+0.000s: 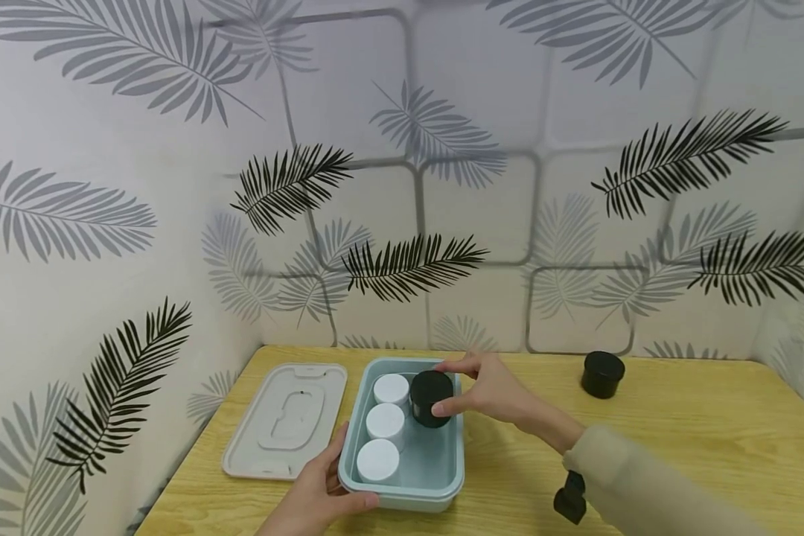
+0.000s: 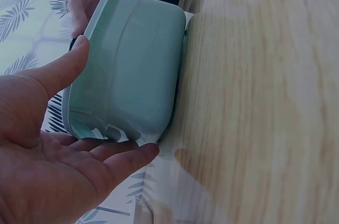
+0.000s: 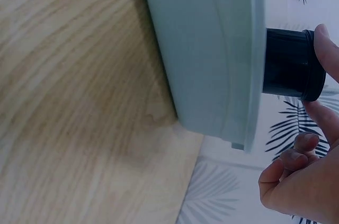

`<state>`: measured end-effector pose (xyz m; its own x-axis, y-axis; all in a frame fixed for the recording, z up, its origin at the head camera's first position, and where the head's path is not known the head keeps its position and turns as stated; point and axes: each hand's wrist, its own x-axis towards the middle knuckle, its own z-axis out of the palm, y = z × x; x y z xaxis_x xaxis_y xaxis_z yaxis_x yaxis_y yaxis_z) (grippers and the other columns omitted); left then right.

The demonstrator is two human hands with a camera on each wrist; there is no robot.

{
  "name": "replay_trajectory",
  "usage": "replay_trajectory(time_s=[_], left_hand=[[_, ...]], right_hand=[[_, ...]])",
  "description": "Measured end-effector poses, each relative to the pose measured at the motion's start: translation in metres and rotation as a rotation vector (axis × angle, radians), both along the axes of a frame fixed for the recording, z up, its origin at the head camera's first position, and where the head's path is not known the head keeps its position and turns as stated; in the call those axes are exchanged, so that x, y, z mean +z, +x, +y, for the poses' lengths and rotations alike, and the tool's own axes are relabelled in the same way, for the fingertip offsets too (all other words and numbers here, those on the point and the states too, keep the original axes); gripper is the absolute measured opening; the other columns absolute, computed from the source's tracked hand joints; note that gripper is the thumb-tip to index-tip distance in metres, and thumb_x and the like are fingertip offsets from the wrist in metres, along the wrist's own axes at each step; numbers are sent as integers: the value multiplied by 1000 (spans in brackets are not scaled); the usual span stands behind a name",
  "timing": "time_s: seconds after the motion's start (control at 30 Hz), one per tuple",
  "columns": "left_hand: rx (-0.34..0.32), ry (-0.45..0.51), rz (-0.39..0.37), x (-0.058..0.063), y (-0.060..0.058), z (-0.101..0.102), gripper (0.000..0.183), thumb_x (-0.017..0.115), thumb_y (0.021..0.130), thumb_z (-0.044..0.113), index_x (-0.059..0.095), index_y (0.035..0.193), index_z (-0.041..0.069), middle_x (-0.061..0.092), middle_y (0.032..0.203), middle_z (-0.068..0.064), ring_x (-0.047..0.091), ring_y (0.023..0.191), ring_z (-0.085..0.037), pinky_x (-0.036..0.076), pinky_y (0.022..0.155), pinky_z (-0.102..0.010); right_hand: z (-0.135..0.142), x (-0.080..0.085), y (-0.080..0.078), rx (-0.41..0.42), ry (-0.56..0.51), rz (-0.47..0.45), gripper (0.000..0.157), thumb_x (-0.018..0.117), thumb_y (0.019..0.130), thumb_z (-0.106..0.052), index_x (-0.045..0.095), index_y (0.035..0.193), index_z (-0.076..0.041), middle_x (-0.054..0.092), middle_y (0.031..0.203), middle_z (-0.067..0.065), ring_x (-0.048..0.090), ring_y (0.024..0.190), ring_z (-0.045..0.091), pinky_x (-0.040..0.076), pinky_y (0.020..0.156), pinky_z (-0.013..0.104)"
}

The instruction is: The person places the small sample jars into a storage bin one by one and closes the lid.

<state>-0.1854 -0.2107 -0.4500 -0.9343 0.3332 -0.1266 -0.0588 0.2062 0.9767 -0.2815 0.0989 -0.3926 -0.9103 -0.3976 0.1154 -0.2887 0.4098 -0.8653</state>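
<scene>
A light blue-green plastic box (image 1: 429,476) stands on the table with three white-lidded round jars (image 1: 385,422) in a row along its left side. My left hand (image 1: 315,484) holds its near left corner, thumb at the rim and fingers along the outer wall. Between thumb and forefinger, my right hand (image 1: 489,387) pinches a round black jar (image 1: 432,398) by its lid, in the far right part of the box. In the right wrist view that black jar (image 3: 288,61) stands partly above the rim; its lower end is hidden behind the wall.
A flat whitish lid (image 1: 288,420) lies on the table left of the box. Another black jar (image 1: 603,374) stands at the back right of the wooden table (image 1: 683,447). Behind the table rises a wall (image 1: 482,216) with a leaf pattern.
</scene>
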Motion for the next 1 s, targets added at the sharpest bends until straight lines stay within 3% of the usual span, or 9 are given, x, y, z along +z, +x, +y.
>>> replay_trajectory(time_s=[0.13, 0.23, 0.63, 1.0], left_hand=[[-1, -4, -10, -1, 0, 0, 116, 87, 91, 25, 4, 168, 1, 32, 164, -31, 57, 132, -30, 53, 103, -36], [-3, -1, -6, 0, 1, 1, 115, 87, 91, 25, 4, 168, 1, 31, 164, -31, 57, 133, -30, 53, 103, -36], [-10, 2, 4, 0, 0, 0, 115, 87, 92, 25, 4, 168, 1, 33, 163, -32, 57, 132, -31, 52, 104, -37], [-8, 8, 4, 1, 0, 0, 114, 86, 93, 25, 4, 168, 0, 34, 163, -32, 59, 130, -30, 53, 103, -36]], right_hand=[[-5, -7, 2, -6, 20, -10, 66, 99, 73, -26, 76, 134, -12, 55, 97, 14, 44, 100, 29, 37, 81, 40], [-8, -12, 4, -30, 34, -15, 66, 100, 71, -26, 77, 132, -13, 51, 94, 15, 40, 96, 28, 32, 74, 38], [-17, -26, 8, -156, 70, -44, 61, 104, 64, -28, 83, 121, -22, 54, 102, 12, 46, 96, 28, 36, 75, 36], [-22, -37, 10, -208, 49, -90, 54, 105, 62, -24, 85, 113, -25, 51, 110, 11, 39, 111, 34, 36, 83, 40]])
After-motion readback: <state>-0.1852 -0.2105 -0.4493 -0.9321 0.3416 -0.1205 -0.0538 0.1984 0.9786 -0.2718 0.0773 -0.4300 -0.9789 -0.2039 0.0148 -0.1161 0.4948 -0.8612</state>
